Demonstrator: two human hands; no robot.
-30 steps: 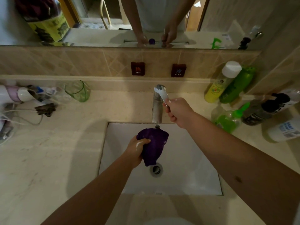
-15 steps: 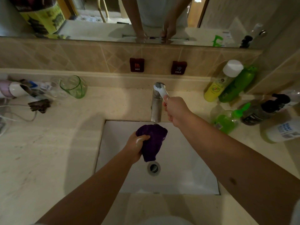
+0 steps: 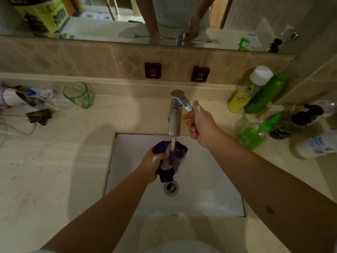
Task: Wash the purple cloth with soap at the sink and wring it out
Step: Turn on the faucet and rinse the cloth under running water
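The purple cloth (image 3: 166, 173) is bunched in my left hand (image 3: 152, 166) over the white sink (image 3: 209, 190), just above the drain (image 3: 171, 187). Water runs from the chrome tap (image 3: 174, 115) straight onto the cloth. My right hand (image 3: 199, 125) is beside the tap, fingertips at the end of its lever (image 3: 185, 104), fingers loosely curled. White soap smears show on both hands.
Bottles crowd the right of the counter: a yellow one (image 3: 244, 94), a green one (image 3: 264, 94), a green pump soap (image 3: 252, 135), a black pump (image 3: 291, 121), a white bottle (image 3: 317, 145). A green glass (image 3: 80, 94) and clutter (image 3: 36, 114) sit left.
The tap lever has been turned and water now flows onto the cloth. My right hand's grip on the lever has loosened. The left hand keeps the cloth under the spout.
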